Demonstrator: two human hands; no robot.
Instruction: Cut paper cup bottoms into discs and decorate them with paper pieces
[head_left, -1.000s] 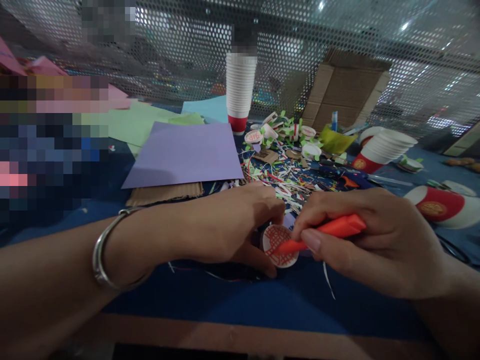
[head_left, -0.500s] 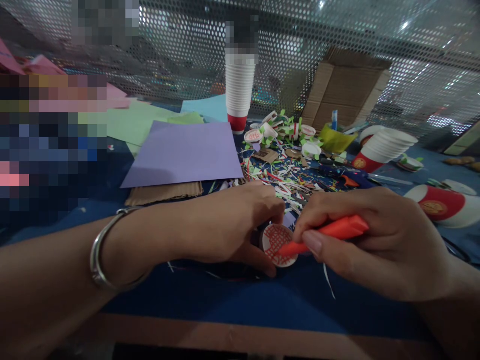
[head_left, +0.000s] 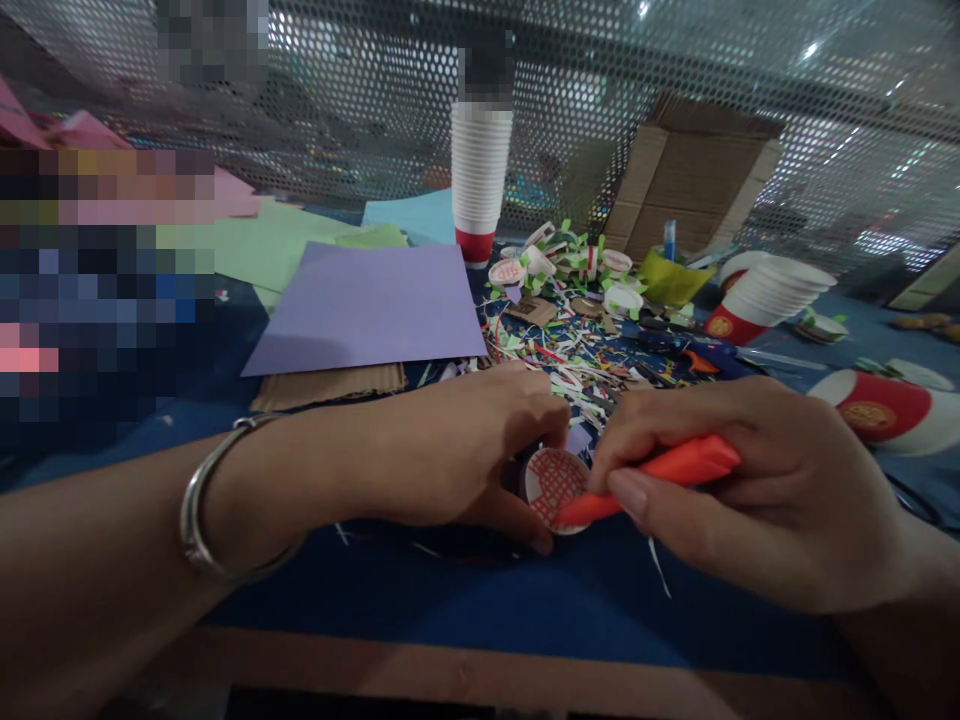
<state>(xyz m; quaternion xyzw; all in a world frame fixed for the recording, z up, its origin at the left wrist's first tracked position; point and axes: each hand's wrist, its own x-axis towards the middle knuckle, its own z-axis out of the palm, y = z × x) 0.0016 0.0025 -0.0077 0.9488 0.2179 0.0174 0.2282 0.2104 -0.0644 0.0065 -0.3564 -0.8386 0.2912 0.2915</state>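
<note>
My left hand (head_left: 480,450), with a silver bangle at the wrist, grips a small round white paper disc (head_left: 553,482) by its left side. Red crossing lines form a grid on the disc's upper face. Between the thumb and fingers of my right hand (head_left: 735,490) is a bright orange-red marker (head_left: 660,478). Its tip touches the lower part of the disc. My left hand's fingers hide the disc's left edge, so its full depth cannot be seen.
A purple paper sheet (head_left: 375,310) lies beyond my left hand. Paper scraps (head_left: 555,350) and small green-tabbed cup pieces (head_left: 622,300) spread behind the disc. A tall paper cup stack (head_left: 480,180) stands at the back; more cups (head_left: 772,295) lie at right. A cardboard box (head_left: 690,180) leans behind.
The marker tip has shifted slightly down and left on the disc, and my right hand has dipped a little with it. My left hand and the disc stay put.
</note>
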